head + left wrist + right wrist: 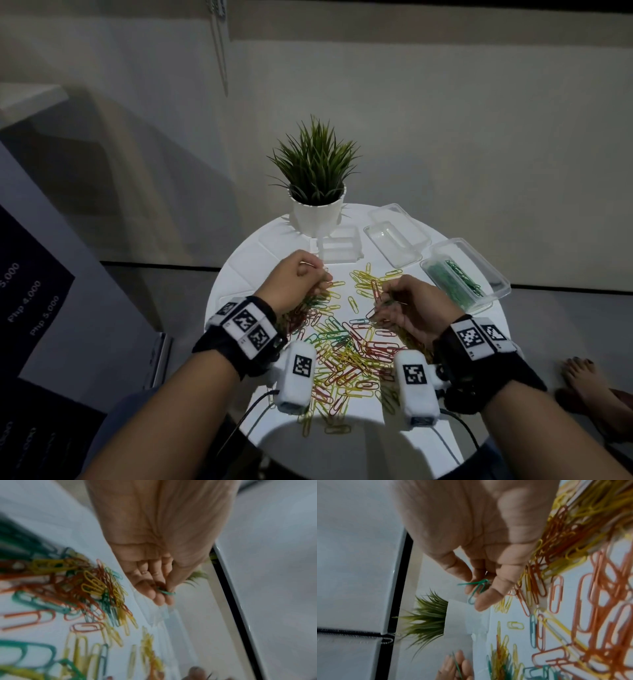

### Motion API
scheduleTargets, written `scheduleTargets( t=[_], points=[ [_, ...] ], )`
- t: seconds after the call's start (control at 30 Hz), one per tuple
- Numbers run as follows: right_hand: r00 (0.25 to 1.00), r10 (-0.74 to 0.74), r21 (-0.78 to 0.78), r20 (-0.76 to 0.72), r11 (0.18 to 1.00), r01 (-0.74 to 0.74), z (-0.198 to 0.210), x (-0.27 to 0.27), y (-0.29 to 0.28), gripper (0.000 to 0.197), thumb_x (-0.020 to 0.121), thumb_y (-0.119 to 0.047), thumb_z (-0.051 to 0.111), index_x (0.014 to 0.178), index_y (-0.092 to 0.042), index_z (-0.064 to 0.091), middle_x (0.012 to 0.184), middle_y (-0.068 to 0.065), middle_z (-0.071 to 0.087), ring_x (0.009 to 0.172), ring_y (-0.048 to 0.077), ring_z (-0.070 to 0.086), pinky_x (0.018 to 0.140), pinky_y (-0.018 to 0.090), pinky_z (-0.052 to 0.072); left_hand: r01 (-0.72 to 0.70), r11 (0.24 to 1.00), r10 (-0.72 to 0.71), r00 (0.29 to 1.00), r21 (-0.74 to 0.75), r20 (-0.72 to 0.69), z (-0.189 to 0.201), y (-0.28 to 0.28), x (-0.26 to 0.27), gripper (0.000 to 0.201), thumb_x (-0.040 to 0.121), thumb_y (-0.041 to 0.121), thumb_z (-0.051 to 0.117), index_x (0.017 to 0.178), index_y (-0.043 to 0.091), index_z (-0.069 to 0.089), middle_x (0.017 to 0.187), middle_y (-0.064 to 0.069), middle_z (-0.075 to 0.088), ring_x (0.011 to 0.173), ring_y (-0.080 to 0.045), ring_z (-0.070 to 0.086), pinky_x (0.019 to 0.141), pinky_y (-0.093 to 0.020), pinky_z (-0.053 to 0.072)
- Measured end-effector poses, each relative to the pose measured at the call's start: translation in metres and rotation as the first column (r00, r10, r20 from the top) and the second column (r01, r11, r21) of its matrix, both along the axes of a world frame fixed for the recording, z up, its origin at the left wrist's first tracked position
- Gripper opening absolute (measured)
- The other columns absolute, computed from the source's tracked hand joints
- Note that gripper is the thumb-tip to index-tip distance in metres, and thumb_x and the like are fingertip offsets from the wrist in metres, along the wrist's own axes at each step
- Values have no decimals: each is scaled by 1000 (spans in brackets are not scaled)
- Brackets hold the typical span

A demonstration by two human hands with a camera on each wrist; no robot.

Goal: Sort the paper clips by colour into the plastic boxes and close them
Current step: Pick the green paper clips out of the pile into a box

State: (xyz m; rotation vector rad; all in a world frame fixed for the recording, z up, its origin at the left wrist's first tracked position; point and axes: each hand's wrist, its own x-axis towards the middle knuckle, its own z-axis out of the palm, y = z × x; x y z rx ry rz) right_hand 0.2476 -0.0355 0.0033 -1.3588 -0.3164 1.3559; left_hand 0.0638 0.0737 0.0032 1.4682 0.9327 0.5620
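Round white table: bears all the task items, its near edge cut off by the frame.

Potted plant: spiky green leaves in a white pot, at the table's far edge.

Plastic boxes, clear, at the far right of the table. Box with green clips: lid open, part filled with green paper clips. Empty box: lid open behind it. A third clear box sits just before the pot; whether it is lidded is hard to make out.

Paper clips: loose heap across the table's middle, between and beneath both wrists; yellow, orange-red, green and teal, tangled together.

Left hand: fingers curled, pinching a few green clips against the thumb; count unclear in the blur.

Right hand: thumb and fingertips pinching green clips above the heap.

Wrist bands: black, carrying square black-and-white coded markers.

Dark board, left edge: prices partly legible, "Php 4,000" and "Php 5,000"; other lines cut off.

A bare foot shows on the floor at right.
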Motion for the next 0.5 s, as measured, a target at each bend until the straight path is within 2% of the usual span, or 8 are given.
scheduleTargets(
  t=[0.13, 0.2, 0.23, 0.27, 0.3, 0.37, 0.43, 0.5],
  points=[
    [996, 33, 4, -81, 999, -33, -1, -3, 3, 30, 96, -20, 44, 70, -8, 49, 60, 7, 47, 53, 21, 50, 50, 30, 45, -103, 949, 166, 967, -297, 194, 6, -1, -11, 16, 97, -2, 44, 100, 6, 57, 87, -10, 63, 73, -15, 66, 70, -22, 57],
    [991, 108, -27, 76, 994, -106, 0, -7, 3, 24, 97, -17, 46, 77, -6, 52, 61, 7, 50, 52, 18, 48, 50, 27, 44, -117, 913, 218, 950, -391, 224, 7, -1, -15, 25, 95, -7, 34, 97, 3, 57, 79, -9, 56, 69, -17, 61, 65, -23, 54],
    [944, 193, -63, 269, 981, -182, 2, -9, 2, 20, 97, -14, 46, 81, -5, 54, 63, 5, 53, 52, 15, 49, 50, 22, 44, -121, 898, 236, 944, -423, 230, 6, -1, -17, 29, 91, -9, 29, 94, 2, 56, 76, -8, 52, 64, -17, 55, 58, -23, 49],
    [809, 287, -136, 513, 958, -253, 3, -11, 0, 16, 96, -12, 48, 84, -6, 57, 65, 1, 55, 53, 9, 50, 50, 14, 42, -125, 892, 239, 946, -434, 220, 6, -1, -18, 31, 87, -9, 27, 91, 2, 55, 73, -7, 48, 58, -14, 49, 52, -22, 41],
    [587, 357, -216, 727, 930, -297, 3, -12, -1, 14, 94, -10, 50, 85, -8, 60, 66, -6, 56, 55, 2, 50, 49, 8, 38, -132, 902, 224, 957, -412, 185, 5, 1, -18, 32, 86, -8, 26, 88, 3, 56, 71, -6, 45, 53, -12, 42, 48, -21, 33],
    [238, 466, -369, 852, 858, -358, 1, -15, 0, 11, 88, -11, 55, 85, -17, 64, 66, -13, 54, 61, 0, 52, 55, 12, 38, -93, 982, 88, 996, -163, -34, 4, 4, -16, 29, 92, 0, 33, 86, 7, 60, 73, -2, 50, 55, -11, 42, 50, -21, 32],
    [71, 569, -508, 819, 777, -371, -3, -19, 4, 7, 86, -17, 59, 89, -23, 61, 79, -10, 57, 79, 10, 55, 69, 22, 43, 132, 961, -38, 933, 242, -359, 3, 6, -13, 22, 95, 12, 45, 87, 16, 65, 86, 5, 60, 76, -11, 55, 67, -23, 43],
    [-7, 593, -557, 805, 753, -351, -4, -25, 7, 6, 89, -19, 54, 91, -19, 60, 93, -2, 65, 90, 17, 60, 79, 27, 49, 374, 808, -56, 818, 455, -572, 1, 6, -9, 14, 92, 19, 54, 90, 20, 68, 96, 6, 62, 92, -12, 57, 82, -25, 46]
  ],
)
